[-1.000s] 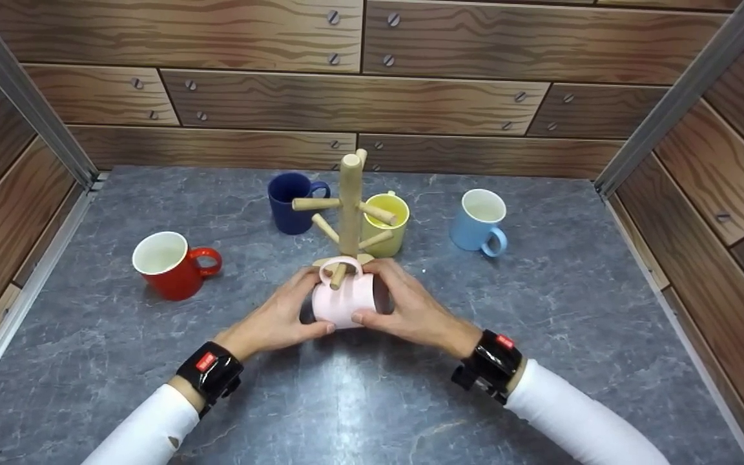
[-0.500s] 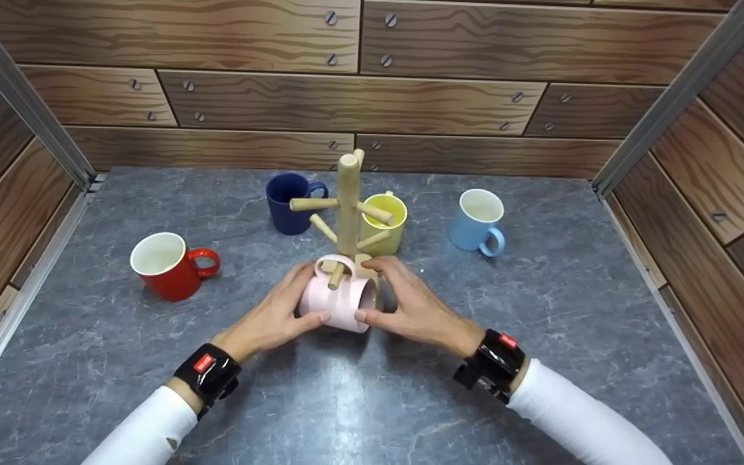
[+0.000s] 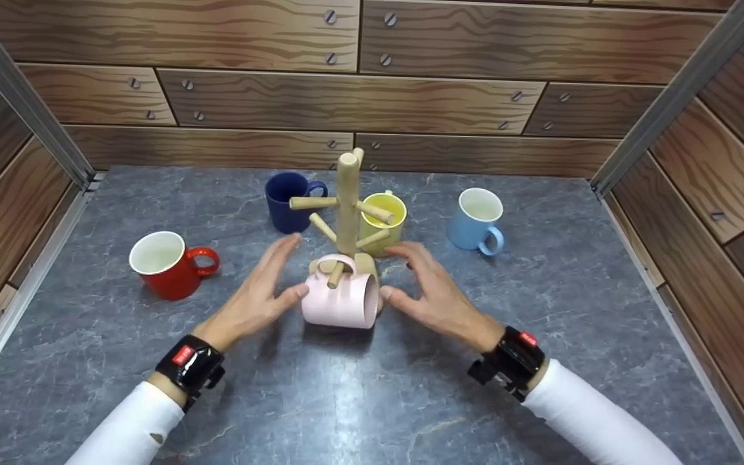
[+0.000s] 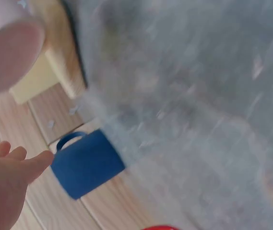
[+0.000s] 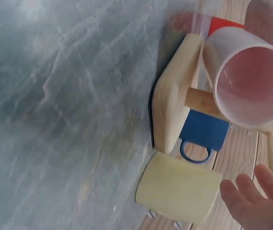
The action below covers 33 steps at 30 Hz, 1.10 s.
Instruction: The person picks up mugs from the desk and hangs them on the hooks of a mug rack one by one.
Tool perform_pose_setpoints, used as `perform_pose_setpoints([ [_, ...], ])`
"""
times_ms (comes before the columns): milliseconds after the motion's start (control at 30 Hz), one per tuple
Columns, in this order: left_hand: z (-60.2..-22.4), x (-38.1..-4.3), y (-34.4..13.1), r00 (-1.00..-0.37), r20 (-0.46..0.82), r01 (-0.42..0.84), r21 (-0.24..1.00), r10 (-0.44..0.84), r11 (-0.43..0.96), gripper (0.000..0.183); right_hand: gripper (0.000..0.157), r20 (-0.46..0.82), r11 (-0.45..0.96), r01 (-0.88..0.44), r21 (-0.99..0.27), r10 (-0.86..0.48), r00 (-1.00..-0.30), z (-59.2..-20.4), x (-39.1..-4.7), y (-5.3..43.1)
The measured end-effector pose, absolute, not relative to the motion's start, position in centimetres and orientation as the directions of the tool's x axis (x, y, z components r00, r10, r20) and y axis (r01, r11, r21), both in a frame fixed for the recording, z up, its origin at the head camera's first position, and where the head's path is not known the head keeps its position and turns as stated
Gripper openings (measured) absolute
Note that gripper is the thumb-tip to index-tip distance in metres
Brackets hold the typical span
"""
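A pink mug point(image 3: 338, 309) hangs sideways by its handle on a low front peg of the wooden mug tree point(image 3: 347, 223). Its mouth faces right, as the right wrist view shows. My left hand point(image 3: 249, 307) is spread on the mug's left, its thumb tip right by the base. On the other side my right hand point(image 3: 443, 307) is also spread, thumb close to the rim and fingers toward the yellow mug point(image 3: 395, 237). Neither hand grips anything. In the left wrist view, a few fingers of the left hand point(image 4: 11, 177) show near the dark blue mug point(image 4: 88, 163).
Behind the tree, the dark blue mug point(image 3: 287, 216) and the yellow one stand upright. A red mug point(image 3: 172, 278) stands at the left, a light blue mug point(image 3: 467, 227) at the right. Wood-patterned walls point(image 3: 281, 97) border the grey table point(image 3: 572, 310) at back and sides.
Both hands have let go of the pink mug and drawn apart to either side. The mug, tilted half a second ago, now hangs more level on the peg.
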<state>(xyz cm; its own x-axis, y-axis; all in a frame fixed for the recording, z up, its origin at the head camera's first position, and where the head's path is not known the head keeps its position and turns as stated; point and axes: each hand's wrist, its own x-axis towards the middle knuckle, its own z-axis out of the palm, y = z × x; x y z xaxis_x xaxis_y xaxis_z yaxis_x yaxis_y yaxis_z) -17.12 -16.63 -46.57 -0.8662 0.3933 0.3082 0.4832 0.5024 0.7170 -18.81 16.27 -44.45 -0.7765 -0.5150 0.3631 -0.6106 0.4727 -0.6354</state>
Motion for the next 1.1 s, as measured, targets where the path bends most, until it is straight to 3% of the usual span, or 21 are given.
perform_pose_setpoints([
  [233, -44.0, -18.0, -17.2, -0.829, 0.483, 0.559, 0.71, 0.281, 0.428, 0.083, 0.056, 0.438, 0.465, -0.613, -0.639, -0.436, -0.786, -43.5, -19.3, 16.7],
  [500, -40.9, -19.0, -15.7, -0.656, 0.752, 0.732, 0.612, 0.066, 0.3, 0.062, 0.042, 0.573, 0.48, -0.707, -0.519, -0.418, -0.705, -42.6, -20.4, 15.8],
  [733, -38.5, -19.0, -14.3, -0.596, 0.803, 0.782, 0.587, -0.027, 0.21, 0.034, 0.033, 0.56, 0.502, -0.667, -0.551, -0.37, -0.741, -42.6, -21.3, 15.1],
  [1100, -37.6, -19.1, -13.7, -0.616, 0.781, 0.763, 0.624, -0.103, 0.17, 0.025, 0.02, 0.548, 0.5, -0.63, -0.594, -0.321, -0.772, -42.8, -22.2, 14.5],
])
